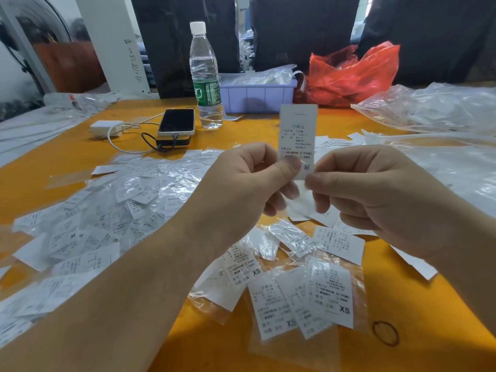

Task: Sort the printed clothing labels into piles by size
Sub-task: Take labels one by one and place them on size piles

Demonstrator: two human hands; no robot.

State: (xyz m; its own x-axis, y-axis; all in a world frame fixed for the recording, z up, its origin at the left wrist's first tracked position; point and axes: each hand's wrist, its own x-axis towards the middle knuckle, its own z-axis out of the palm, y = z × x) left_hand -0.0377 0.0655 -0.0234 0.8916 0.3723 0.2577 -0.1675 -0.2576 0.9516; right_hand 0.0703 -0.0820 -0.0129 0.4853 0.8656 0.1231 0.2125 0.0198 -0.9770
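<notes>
Both hands — left (pixel 249 181), right (pixel 375 189) — pinch one label (pixel 298 130) by its bottom edge, upright above the tabletop (pixel 67 157), likely to read its size. XS labels (pixel 303 299) lie grouped below — presumably a sorted pile.

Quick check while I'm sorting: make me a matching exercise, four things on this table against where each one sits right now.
Things:
1. water bottle
2. phone
3. held label
4. rubber band

Places:
A. on the orange table near the bottom right
B. pinched upright between the left hand and right hand
C. standing just left of the lilac tray
D. lying on a black power bank, cable plugged in

Pairs: 1-C, 2-D, 3-B, 4-A
</notes>
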